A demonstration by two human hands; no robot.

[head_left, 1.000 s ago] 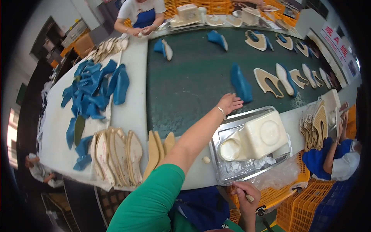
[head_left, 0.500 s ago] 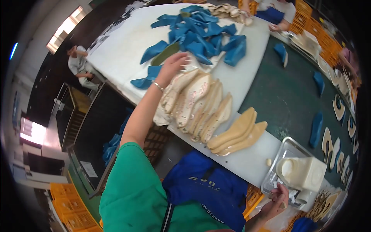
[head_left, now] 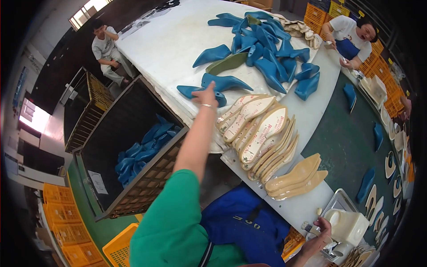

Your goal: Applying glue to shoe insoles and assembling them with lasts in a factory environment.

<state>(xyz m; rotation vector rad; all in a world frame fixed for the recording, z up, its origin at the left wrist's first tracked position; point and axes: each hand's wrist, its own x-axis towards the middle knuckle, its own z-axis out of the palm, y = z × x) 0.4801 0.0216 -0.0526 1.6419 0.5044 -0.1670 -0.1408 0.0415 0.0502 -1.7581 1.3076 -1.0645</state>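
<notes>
My left hand (head_left: 206,95) reaches over a blue shoe last (head_left: 187,91) at the near left of the white table, thumb and forefinger apart. It touches the last, but no closed grip shows. Another blue shoe last (head_left: 229,83) lies just beyond the fingertips. Beside the wrist stands a row of cream insoles (head_left: 267,129) with red print, packed on edge. Some plain tan insoles (head_left: 296,178) lean together to their right. My right hand (head_left: 321,233) hovers at the edge of a metal tray (head_left: 340,198), fingers loosely curved and apart. A cream plastic container (head_left: 351,224) sits in that tray.
A heap of blue lasts (head_left: 262,44) with a green last (head_left: 227,63) covers the far table. A slatted bin (head_left: 147,187) at left holds more lasts. Parts lie on a green conveyor (head_left: 338,129) at right. One person sits far left; another works far right.
My left hand has drawn back from near the green last and lowered onto a blue last. The view has swung left, showing more of the bin. My right hand stays by the tray.
</notes>
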